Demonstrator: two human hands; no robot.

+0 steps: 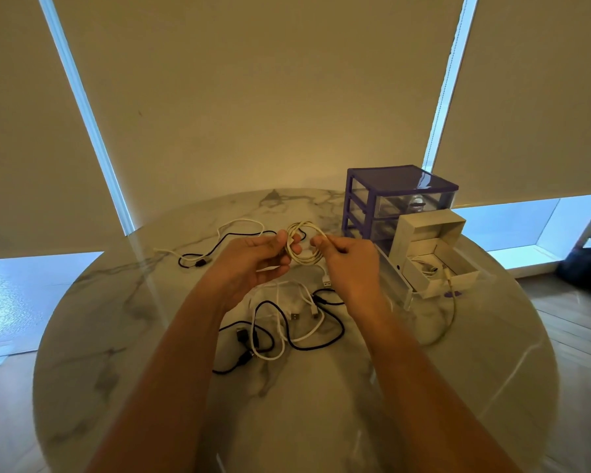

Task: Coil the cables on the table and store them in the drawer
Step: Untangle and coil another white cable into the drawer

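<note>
we note the left hand (253, 257) and right hand (347, 259) both pinching the white coiled cable (304, 244), held above the table's far edge. risk: loops springing apart if either pinch slackens.

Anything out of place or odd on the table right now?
One thing: a white cable hangs out of the pulled-out drawer onto the table, uncoiled. Both hands hold a coiled white cable; other black and white cables lie tangled.
</note>
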